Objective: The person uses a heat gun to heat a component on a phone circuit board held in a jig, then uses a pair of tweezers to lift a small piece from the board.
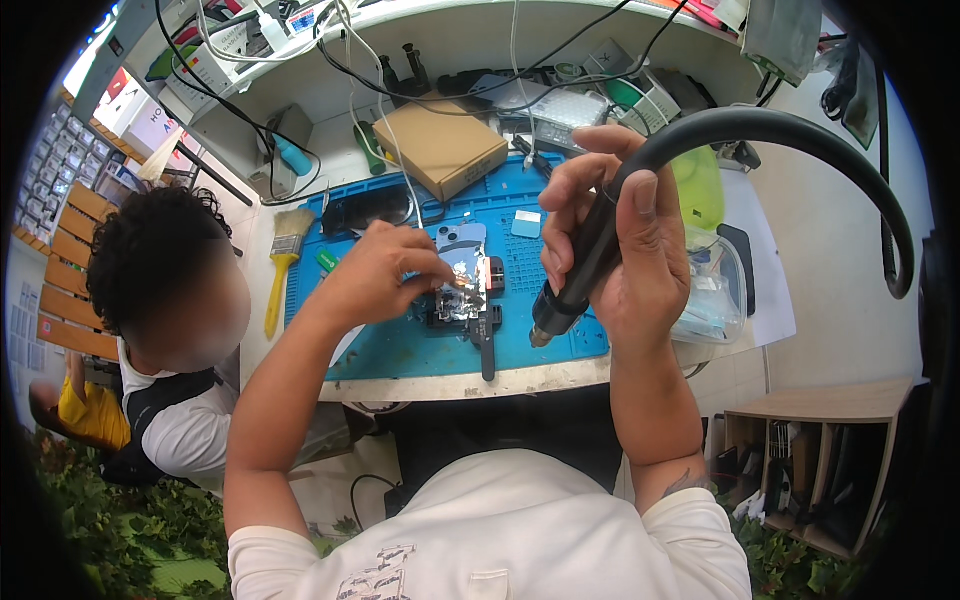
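My right hand (640,260) is wrapped round a black hot-air gun (592,258), held up over the right part of the blue mat (400,355). Its metal nozzle tilts down toward the left, and a thick black hose curves off over the hand. A phone (463,238) with a blue back and torn, shiny patches lies clamped in a black holder (487,345). My left hand (385,270) reaches over the phone's left edge. Its thumb and fingers are pinched at the damaged surface; what they grip is too small to make out.
A yellow-handled brush (285,265) lies left on the mat's edge. Behind the phone are a cardboard box (440,145) and a dark phone (368,208). A plastic tub (715,290) stands right. Loose cables hang across the back. Another person (190,400) sits close at the left.
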A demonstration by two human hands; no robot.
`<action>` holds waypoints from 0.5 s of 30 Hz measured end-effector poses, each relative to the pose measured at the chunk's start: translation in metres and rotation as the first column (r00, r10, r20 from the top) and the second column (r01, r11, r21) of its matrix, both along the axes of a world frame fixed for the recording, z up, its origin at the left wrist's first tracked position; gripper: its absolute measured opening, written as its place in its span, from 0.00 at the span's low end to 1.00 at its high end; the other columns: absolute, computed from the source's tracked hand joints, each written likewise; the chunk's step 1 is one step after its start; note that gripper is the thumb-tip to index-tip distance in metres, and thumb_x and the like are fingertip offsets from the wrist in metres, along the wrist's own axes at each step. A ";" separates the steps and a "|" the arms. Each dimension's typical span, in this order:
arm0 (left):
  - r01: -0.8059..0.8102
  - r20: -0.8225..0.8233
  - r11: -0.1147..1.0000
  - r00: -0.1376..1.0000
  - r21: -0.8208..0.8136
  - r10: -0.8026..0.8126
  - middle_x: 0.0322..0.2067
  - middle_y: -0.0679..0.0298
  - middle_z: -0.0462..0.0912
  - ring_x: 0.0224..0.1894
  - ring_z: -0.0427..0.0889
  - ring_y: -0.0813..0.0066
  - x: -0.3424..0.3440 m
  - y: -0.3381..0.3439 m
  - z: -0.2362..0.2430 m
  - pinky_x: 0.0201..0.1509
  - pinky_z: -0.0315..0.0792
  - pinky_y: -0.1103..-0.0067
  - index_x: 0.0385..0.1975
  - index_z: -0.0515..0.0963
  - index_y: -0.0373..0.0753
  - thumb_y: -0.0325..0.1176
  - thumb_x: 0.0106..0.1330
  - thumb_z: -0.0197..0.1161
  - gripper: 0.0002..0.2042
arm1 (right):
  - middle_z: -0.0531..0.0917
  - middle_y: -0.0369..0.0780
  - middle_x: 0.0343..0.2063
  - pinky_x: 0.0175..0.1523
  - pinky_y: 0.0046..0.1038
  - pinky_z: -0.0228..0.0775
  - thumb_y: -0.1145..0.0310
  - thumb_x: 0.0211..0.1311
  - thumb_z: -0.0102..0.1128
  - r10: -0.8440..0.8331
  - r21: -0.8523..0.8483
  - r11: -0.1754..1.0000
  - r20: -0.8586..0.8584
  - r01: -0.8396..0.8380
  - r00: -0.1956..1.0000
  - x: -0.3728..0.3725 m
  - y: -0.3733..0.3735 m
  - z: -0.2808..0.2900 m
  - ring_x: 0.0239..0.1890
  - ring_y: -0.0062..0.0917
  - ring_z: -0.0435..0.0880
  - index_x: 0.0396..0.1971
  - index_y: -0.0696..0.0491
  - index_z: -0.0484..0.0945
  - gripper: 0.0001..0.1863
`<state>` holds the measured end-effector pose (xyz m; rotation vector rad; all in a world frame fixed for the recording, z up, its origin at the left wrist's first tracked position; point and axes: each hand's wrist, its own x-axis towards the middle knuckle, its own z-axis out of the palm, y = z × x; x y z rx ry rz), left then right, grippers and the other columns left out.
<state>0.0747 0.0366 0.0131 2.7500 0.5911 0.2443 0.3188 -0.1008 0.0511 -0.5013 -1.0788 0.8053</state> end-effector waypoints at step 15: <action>0.052 0.009 0.998 0.999 -0.041 -0.052 0.39 0.70 0.87 0.46 0.84 0.69 -0.012 -0.002 0.001 0.58 0.68 0.71 0.38 0.92 0.50 0.27 0.62 0.76 0.08 | 0.83 0.47 0.41 0.26 0.23 0.74 0.49 0.87 0.43 -0.008 -0.026 1.000 0.028 0.009 1.000 0.002 -0.001 0.000 0.25 0.20 0.79 0.67 0.62 0.65 0.30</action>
